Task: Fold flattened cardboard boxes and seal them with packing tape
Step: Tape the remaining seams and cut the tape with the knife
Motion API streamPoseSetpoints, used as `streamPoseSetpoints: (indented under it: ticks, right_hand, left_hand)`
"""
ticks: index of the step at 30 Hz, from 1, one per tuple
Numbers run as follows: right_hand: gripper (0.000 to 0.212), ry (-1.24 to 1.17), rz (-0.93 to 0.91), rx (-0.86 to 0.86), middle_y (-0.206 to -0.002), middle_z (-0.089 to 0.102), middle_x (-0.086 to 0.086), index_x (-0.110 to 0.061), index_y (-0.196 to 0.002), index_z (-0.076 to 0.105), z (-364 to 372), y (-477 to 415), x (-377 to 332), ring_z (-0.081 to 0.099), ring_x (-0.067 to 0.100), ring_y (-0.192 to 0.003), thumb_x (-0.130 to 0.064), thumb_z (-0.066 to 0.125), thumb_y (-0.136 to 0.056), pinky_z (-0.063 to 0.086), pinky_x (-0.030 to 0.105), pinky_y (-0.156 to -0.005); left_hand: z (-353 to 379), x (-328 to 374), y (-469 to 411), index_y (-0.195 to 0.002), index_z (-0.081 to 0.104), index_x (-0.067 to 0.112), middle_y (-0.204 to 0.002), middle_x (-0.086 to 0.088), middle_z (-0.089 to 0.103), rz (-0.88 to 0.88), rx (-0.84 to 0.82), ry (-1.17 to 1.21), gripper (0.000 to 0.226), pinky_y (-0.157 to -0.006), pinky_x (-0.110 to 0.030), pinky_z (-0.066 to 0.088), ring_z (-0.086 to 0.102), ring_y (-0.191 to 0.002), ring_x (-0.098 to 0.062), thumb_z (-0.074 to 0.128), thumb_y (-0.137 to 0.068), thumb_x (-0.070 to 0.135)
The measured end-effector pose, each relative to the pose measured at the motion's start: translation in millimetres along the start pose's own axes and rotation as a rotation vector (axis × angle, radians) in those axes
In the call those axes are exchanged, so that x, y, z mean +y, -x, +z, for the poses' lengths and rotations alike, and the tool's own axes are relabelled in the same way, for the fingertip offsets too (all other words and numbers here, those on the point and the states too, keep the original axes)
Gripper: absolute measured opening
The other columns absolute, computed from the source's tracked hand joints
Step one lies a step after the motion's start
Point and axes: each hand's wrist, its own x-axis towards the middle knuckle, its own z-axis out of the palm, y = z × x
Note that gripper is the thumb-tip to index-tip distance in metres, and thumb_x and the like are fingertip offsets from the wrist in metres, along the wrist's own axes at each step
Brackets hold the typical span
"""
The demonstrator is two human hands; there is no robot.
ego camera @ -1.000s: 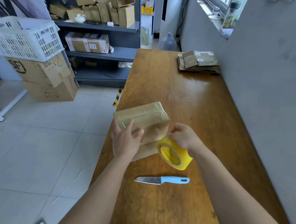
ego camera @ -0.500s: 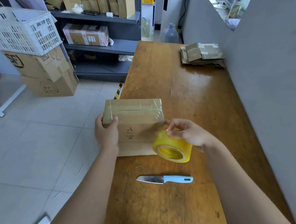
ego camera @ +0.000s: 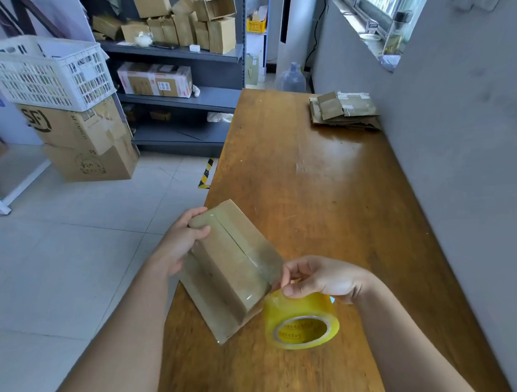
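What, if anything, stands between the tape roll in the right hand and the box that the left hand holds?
Nothing visible. The right hand holds the yellow tape roll right against the near corner of the box, which the left hand grips at its far corner. The flattened boxes lie far off by the wall.

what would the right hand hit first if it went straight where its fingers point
Likely the taped cardboard box: the right hand, gripping the yellow tape roll, points at its near end.
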Motion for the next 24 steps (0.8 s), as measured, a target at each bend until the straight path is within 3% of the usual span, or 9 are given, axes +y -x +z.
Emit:
streamPoseSetpoints:
  ticks: [2, 4, 6, 9, 11, 13, 17, 22, 24]
  right_hand:
    - [0.011, 0.01, 0.029, 0.08, -0.085, 0.063, 0.0, -0.017, -0.079, 0.062, -0.4, 6.2, 3.4, 0.057, 0.01, -0.08, -0.01, 0.072, -0.08, 0.046, 0.02, -0.079]
    - [0.017, 0.012, 0.064, 0.157, -0.08, 0.059, -0.003, -0.016, -0.078, 0.062, -2.1, 9.8, 4.2, 0.055, 0.01, -0.076, -0.002, 0.069, -0.086, 0.046, 0.02, -0.073]
    - [0.019, 0.032, 0.097, 0.243, -0.081, 0.058, 0.0, -0.017, -0.077, 0.062, -2.3, 9.2, 3.8, 0.054, 0.014, -0.076, -0.002, 0.068, -0.087, 0.046, 0.024, -0.07]
    - [0.023, 0.119, 0.121, 0.339, -0.078, 0.062, -0.003, -0.024, -0.071, 0.064, 0.3, 4.5, 4.4, 0.055, 0.015, -0.076, -0.006, 0.07, -0.085, 0.046, 0.029, -0.072]
    - [0.023, 0.145, 0.117, 0.375, -0.078, 0.063, -0.005, -0.025, -0.069, 0.065, 4.5, 1.7, 4.8, 0.056, 0.015, -0.078, -0.008, 0.072, -0.084, 0.046, 0.03, -0.075]
    - [0.022, 0.165, 0.115, 0.383, -0.078, 0.062, -0.007, -0.024, -0.071, 0.064, 10.0, -0.2, 4.2, 0.055, 0.011, -0.077, -0.008, 0.071, -0.084, 0.044, 0.026, -0.072]
    - [0.019, 0.154, 0.106, 0.324, -0.081, 0.062, -0.011, -0.024, -0.074, 0.065, 18.2, 1.9, 5.4, 0.056, 0.008, -0.078, -0.01, 0.072, -0.085, 0.044, 0.023, -0.072]
    - [0.018, 0.096, 0.098, 0.254, -0.074, 0.061, -0.007, -0.018, -0.075, 0.064, 13.0, 15.5, -3.8, 0.056, 0.008, -0.07, -0.005, 0.07, -0.086, 0.046, 0.02, -0.066]
    - [0.018, 0.126, 0.105, 0.27, -0.073, 0.061, -0.005, -0.018, -0.074, 0.064, 8.7, 18.5, -10.6, 0.056, 0.01, -0.07, -0.005, 0.069, -0.087, 0.046, 0.024, -0.067]
  left_hand:
    - [0.9, -14.7, 1.7, -0.139, 0.045, 0.031, -0.138, 0.002, 0.049, 0.004, -0.039, 0.037, 0.051, -0.098, -0.035, 0.043, 0.051, -0.116, -0.018, 0.054, -0.096, 0.006]
    - [4.4, -24.9, 2.9, -0.149, 0.028, 0.034, -0.146, 0.009, 0.036, 0.011, 0.004, 0.101, 0.065, -0.108, -0.036, 0.036, 0.041, -0.125, -0.013, 0.054, -0.096, 0.006]
    - [11.3, -28.0, 5.8, -0.152, 0.018, 0.034, -0.15, 0.004, 0.028, 0.028, 0.164, 0.041, 0.075, -0.109, -0.041, 0.035, 0.037, -0.132, -0.017, 0.062, -0.094, 0.016]
    - [26.0, -30.6, 19.1, -0.15, 0.023, 0.018, -0.148, -0.01, 0.025, -0.008, 0.405, -0.151, 0.085, -0.1, -0.047, 0.044, 0.041, -0.13, -0.032, 0.071, -0.084, 0.041]
    - [36.4, -34.9, 31.5, -0.142, 0.03, 0.02, -0.139, -0.008, 0.036, -0.05, 0.355, -0.068, 0.095, -0.096, -0.051, 0.048, 0.047, -0.124, -0.031, 0.078, -0.068, 0.055]
    - [46.7, -41.1, 41.9, -0.136, 0.037, 0.027, -0.13, 0.001, 0.047, -0.09, 0.232, 0.014, 0.094, -0.095, -0.055, 0.049, 0.051, -0.118, -0.026, 0.081, -0.059, 0.058]
    - [57.2, -44.7, 50.0, -0.14, 0.035, 0.03, -0.131, 0.003, 0.055, -0.096, 0.109, 0.144, 0.066, -0.096, -0.048, 0.048, 0.055, -0.109, -0.018, 0.072, -0.086, 0.024]
    - [39.8, -30.7, 39.0, -0.149, 0.027, 0.04, -0.151, 0.006, 0.039, 0.051, 0.156, -0.134, 0.059, -0.109, -0.046, 0.039, 0.043, -0.133, -0.017, 0.052, -0.099, 0.023]
    - [37.6, -25.6, 40.7, -0.149, 0.025, 0.042, -0.154, 0.009, 0.033, 0.077, 0.067, -0.231, 0.064, -0.111, -0.045, 0.035, 0.037, -0.138, -0.017, 0.058, -0.095, 0.032]
